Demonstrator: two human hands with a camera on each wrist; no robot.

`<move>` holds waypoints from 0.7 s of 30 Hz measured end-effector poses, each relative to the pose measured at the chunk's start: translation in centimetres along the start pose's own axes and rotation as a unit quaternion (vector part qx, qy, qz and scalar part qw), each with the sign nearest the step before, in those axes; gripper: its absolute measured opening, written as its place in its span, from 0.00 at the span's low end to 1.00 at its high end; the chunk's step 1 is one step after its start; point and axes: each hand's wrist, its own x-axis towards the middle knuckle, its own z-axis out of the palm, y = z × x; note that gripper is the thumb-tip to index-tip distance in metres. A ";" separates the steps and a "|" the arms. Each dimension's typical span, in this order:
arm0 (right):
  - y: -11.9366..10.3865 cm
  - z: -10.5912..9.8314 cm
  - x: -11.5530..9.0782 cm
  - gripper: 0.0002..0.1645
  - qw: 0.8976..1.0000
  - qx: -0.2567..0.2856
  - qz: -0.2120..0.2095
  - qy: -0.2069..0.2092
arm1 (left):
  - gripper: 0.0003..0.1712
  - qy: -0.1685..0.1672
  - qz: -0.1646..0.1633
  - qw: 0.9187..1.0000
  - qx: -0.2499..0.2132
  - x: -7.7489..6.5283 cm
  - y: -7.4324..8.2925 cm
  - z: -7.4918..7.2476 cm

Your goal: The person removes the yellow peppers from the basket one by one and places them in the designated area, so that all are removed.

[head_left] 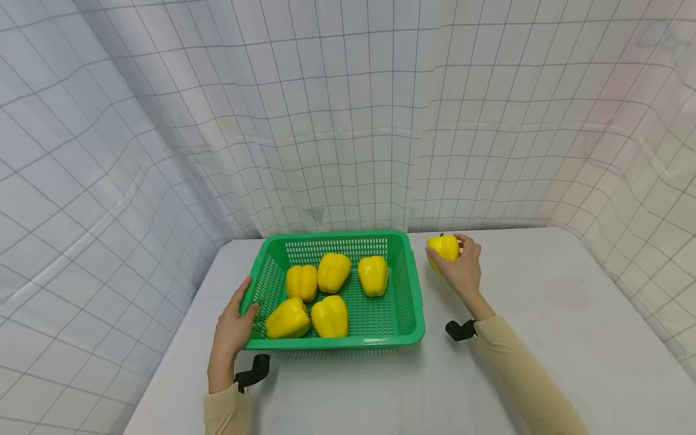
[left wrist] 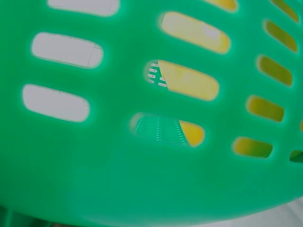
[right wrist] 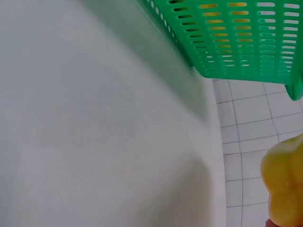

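"What's the right hand (head_left: 464, 270) got?"

"A yellow pepper (head_left: 443, 246), gripped between thumb and fingers, stem up; it's just right of the green basket (head_left: 334, 344), seemingly clear of the tabletop (head_left: 549, 302); five more peppers (head_left: 373, 276) lie inside."

"And the left hand (head_left: 232, 329)?"

"At the basket's left rim, thumb over it; whether it truly grips, I can't tell."

"So which step is this?"

"Handling a single pepper beside the basket, I'd judge; which way it's bound, I can't tell; the next move wants a firm hold and a steady basket; if the pepper goes in, it must clear the right rim; there's room at the near right."
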 end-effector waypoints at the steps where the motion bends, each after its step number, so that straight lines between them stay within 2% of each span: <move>1: 0.3 0.1 0.1 0.47 1.000 -0.004 0.005 -0.003 | 0.35 0.000 0.000 1.000 0.000 0.0 0.0 0.0; 6: 1.3 0.2 0.3 0.47 0.999 -0.014 0.021 -0.021 | 0.35 0.001 0.002 1.000 -0.002 -0.1 0.1 0.0; 21: 2.8 0.4 0.7 0.48 0.997 -0.037 0.028 -0.060 | 0.35 0.002 0.000 1.000 -0.004 -0.1 0.1 0.0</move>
